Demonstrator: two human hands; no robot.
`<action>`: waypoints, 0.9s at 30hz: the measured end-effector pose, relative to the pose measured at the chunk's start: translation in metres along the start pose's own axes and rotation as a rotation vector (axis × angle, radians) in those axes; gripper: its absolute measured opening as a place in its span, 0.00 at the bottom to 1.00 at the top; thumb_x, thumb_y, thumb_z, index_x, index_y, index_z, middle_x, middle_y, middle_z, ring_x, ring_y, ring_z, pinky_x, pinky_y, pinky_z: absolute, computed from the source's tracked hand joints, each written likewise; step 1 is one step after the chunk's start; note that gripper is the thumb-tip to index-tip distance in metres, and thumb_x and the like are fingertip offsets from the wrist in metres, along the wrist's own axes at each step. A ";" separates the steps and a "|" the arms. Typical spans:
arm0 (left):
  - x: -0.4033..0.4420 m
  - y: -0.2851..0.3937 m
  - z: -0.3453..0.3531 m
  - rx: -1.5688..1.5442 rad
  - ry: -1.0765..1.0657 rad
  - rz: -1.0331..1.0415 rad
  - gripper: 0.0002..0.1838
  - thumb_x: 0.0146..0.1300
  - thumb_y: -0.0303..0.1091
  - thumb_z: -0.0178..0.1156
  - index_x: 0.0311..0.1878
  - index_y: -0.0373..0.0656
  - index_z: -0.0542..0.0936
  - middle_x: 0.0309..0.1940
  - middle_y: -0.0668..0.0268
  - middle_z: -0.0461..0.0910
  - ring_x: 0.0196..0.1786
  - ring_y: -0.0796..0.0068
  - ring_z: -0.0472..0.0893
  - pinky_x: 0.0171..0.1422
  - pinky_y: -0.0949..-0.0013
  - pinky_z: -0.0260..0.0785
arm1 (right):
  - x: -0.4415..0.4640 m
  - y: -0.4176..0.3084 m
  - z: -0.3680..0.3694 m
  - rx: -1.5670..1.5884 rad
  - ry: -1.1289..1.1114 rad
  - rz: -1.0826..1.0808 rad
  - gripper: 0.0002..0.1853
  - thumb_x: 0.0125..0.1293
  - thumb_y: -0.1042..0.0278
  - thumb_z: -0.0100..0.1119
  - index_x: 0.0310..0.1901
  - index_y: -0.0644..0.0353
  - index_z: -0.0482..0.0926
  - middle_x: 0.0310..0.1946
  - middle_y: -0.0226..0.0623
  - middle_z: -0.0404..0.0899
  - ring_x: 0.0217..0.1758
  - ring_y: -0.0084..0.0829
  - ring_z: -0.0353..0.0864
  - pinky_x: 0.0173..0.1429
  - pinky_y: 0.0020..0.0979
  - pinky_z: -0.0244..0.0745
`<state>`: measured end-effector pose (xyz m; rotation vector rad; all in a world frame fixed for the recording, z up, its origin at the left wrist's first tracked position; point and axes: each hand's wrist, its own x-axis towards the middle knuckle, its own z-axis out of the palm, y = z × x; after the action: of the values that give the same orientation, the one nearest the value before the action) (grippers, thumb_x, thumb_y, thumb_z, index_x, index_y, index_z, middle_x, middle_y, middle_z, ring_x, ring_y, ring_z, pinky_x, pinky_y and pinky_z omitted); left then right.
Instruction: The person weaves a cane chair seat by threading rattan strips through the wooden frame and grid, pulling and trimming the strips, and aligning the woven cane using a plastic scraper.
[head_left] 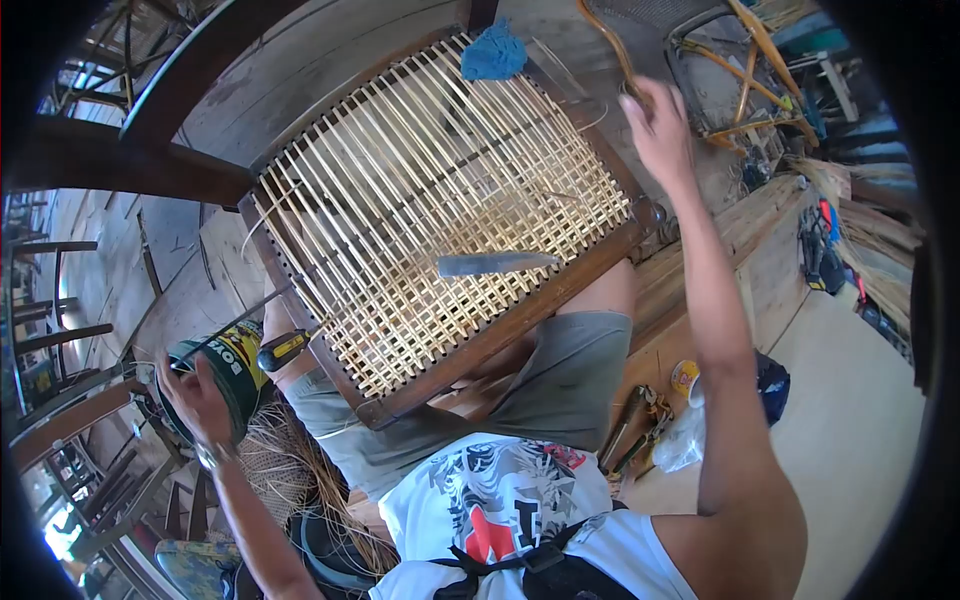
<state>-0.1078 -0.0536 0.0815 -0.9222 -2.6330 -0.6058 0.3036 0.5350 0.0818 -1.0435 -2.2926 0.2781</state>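
Note:
A wooden chair frame (510,332) lies across the person's lap with a partly woven cane seat (430,190). The weave is dense along the near and right sides; mostly parallel strands run across the far left. My right hand (660,130) is raised beyond the frame's right edge, thumb and fingers apart, near a loose cane strand (595,120). Left of the frame, my left hand (198,400) has its fingers spread beside a green bucket (228,375) and a thin dark rod (245,318). A flat pointed grey blade (495,264) rests on the weave.
A blue cloth (494,52) lies on the far corner. A yellow-and-black handled tool (283,350) sits by the left frame edge. Pliers (655,410), a plastic bag (682,440) and loose cane strips lie around. Another cane chair (750,70) stands at the far right.

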 end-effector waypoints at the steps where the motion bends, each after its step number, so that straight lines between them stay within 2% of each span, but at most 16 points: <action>1: -0.022 0.027 -0.014 -0.213 -0.044 -0.251 0.22 0.75 0.37 0.59 0.66 0.34 0.71 0.66 0.52 0.68 0.46 0.66 0.82 0.48 0.65 0.74 | -0.030 0.020 -0.003 0.111 -0.052 0.194 0.27 0.74 0.45 0.58 0.64 0.57 0.76 0.61 0.46 0.77 0.60 0.43 0.81 0.66 0.39 0.72; 3: -0.072 0.066 -0.026 -0.127 0.126 -0.179 0.23 0.76 0.34 0.59 0.69 0.37 0.69 0.59 0.57 0.72 0.46 0.73 0.80 0.50 0.71 0.73 | -0.080 0.034 -0.013 0.270 -0.224 0.511 0.33 0.76 0.38 0.51 0.64 0.62 0.76 0.64 0.47 0.77 0.63 0.41 0.79 0.68 0.38 0.70; 5: -0.115 0.102 -0.024 -0.373 0.057 -0.342 0.23 0.78 0.36 0.56 0.71 0.38 0.67 0.60 0.57 0.73 0.47 0.72 0.81 0.51 0.71 0.73 | -0.120 0.036 -0.014 0.348 -0.342 0.738 0.43 0.76 0.31 0.45 0.63 0.73 0.75 0.65 0.48 0.78 0.66 0.42 0.77 0.72 0.37 0.66; 7: -0.144 0.124 -0.005 -0.793 -0.234 -0.594 0.30 0.80 0.53 0.49 0.73 0.41 0.66 0.59 0.57 0.75 0.54 0.70 0.79 0.57 0.66 0.73 | -0.128 0.030 -0.006 0.465 -0.201 0.723 0.42 0.75 0.32 0.49 0.62 0.74 0.76 0.62 0.45 0.80 0.65 0.37 0.78 0.71 0.37 0.67; 8: -0.153 0.137 0.004 -0.924 -0.390 -0.725 0.33 0.81 0.56 0.44 0.75 0.39 0.63 0.65 0.55 0.72 0.60 0.66 0.77 0.64 0.63 0.69 | -0.126 0.025 -0.008 0.472 -0.203 0.705 0.42 0.75 0.32 0.49 0.62 0.74 0.76 0.62 0.45 0.80 0.65 0.37 0.78 0.71 0.37 0.67; 9: -0.156 0.150 0.016 -1.048 -0.546 -0.850 0.37 0.81 0.59 0.38 0.78 0.37 0.60 0.71 0.53 0.69 0.66 0.63 0.75 0.71 0.60 0.65 | -0.122 0.017 -0.008 0.829 -0.266 0.810 0.39 0.74 0.34 0.52 0.63 0.70 0.77 0.61 0.42 0.80 0.64 0.35 0.78 0.71 0.36 0.68; 10: -0.166 0.158 0.044 -1.166 -0.468 -0.864 0.41 0.80 0.62 0.36 0.79 0.35 0.58 0.74 0.51 0.66 0.71 0.61 0.70 0.76 0.60 0.58 | -0.120 0.008 -0.006 1.193 -0.336 0.904 0.36 0.74 0.36 0.55 0.63 0.66 0.77 0.61 0.39 0.81 0.63 0.33 0.79 0.70 0.36 0.69; 13: -0.155 0.189 0.066 -1.234 -0.273 -0.794 0.50 0.77 0.69 0.37 0.78 0.26 0.53 0.79 0.49 0.59 0.81 0.61 0.58 0.83 0.63 0.46 | -0.120 0.005 -0.001 1.281 -0.323 0.856 0.32 0.73 0.40 0.59 0.64 0.61 0.77 0.60 0.35 0.81 0.62 0.30 0.79 0.68 0.34 0.70; 17: -0.131 0.188 0.052 -1.299 -0.301 -0.804 0.48 0.76 0.69 0.40 0.81 0.34 0.54 0.80 0.58 0.57 0.81 0.63 0.55 0.83 0.64 0.43 | -0.123 0.000 -0.004 1.306 -0.319 0.881 0.31 0.73 0.42 0.60 0.64 0.60 0.78 0.61 0.34 0.81 0.63 0.30 0.79 0.68 0.34 0.70; 19: -0.121 0.173 0.057 -1.212 -0.252 -0.767 0.54 0.74 0.72 0.38 0.77 0.23 0.56 0.80 0.50 0.56 0.82 0.63 0.56 0.83 0.65 0.44 | -0.132 0.000 -0.005 1.361 -0.387 0.866 0.32 0.72 0.41 0.60 0.63 0.62 0.79 0.62 0.35 0.81 0.63 0.30 0.79 0.69 0.34 0.69; 21: -0.106 0.155 0.052 -1.136 -0.237 -0.813 0.53 0.75 0.72 0.37 0.77 0.23 0.56 0.79 0.50 0.58 0.82 0.62 0.55 0.83 0.66 0.44 | -0.145 0.010 0.002 1.287 -0.260 0.771 0.33 0.72 0.40 0.60 0.63 0.64 0.78 0.62 0.36 0.80 0.63 0.29 0.79 0.70 0.34 0.68; 22: -0.091 0.150 0.039 -0.807 -0.212 -0.606 0.41 0.77 0.67 0.39 0.61 0.29 0.69 0.56 0.54 0.69 0.61 0.66 0.68 0.65 0.65 0.57 | -0.149 -0.002 -0.007 1.322 -0.282 0.787 0.32 0.73 0.41 0.59 0.63 0.65 0.78 0.62 0.36 0.80 0.63 0.27 0.78 0.70 0.33 0.67; 24: -0.077 0.146 0.031 -0.474 -0.192 -0.405 0.36 0.79 0.62 0.42 0.44 0.34 0.82 0.32 0.57 0.81 0.40 0.69 0.81 0.48 0.64 0.70 | -0.162 -0.025 -0.013 1.310 -0.274 0.820 0.34 0.73 0.40 0.60 0.64 0.66 0.78 0.63 0.37 0.80 0.64 0.27 0.77 0.71 0.32 0.65; 25: -0.075 0.142 0.031 -0.513 -0.171 -0.427 0.36 0.79 0.61 0.42 0.44 0.34 0.83 0.28 0.57 0.78 0.35 0.68 0.79 0.44 0.62 0.69 | -0.169 -0.033 -0.011 1.297 -0.251 0.845 0.35 0.72 0.40 0.60 0.65 0.67 0.77 0.63 0.38 0.79 0.66 0.28 0.75 0.73 0.31 0.63; 26: -0.073 0.140 0.031 -0.555 -0.151 -0.452 0.35 0.79 0.60 0.42 0.43 0.34 0.83 0.24 0.56 0.76 0.30 0.66 0.77 0.41 0.61 0.67 | -0.183 -0.027 0.004 1.185 -0.169 1.003 0.39 0.71 0.38 0.61 0.68 0.68 0.74 0.66 0.40 0.76 0.70 0.29 0.71 0.76 0.30 0.58; 27: -0.071 0.138 0.030 -0.553 -0.161 -0.466 0.35 0.79 0.60 0.42 0.43 0.34 0.83 0.24 0.56 0.76 0.30 0.66 0.77 0.41 0.61 0.67 | -0.197 -0.019 0.012 1.172 -0.180 1.012 0.39 0.71 0.38 0.61 0.68 0.68 0.74 0.66 0.40 0.76 0.70 0.29 0.71 0.76 0.30 0.58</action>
<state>0.0308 0.0212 0.0677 -0.4784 -2.8948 -1.4834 0.3853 0.3764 -0.0057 -1.3438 -1.0703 1.8536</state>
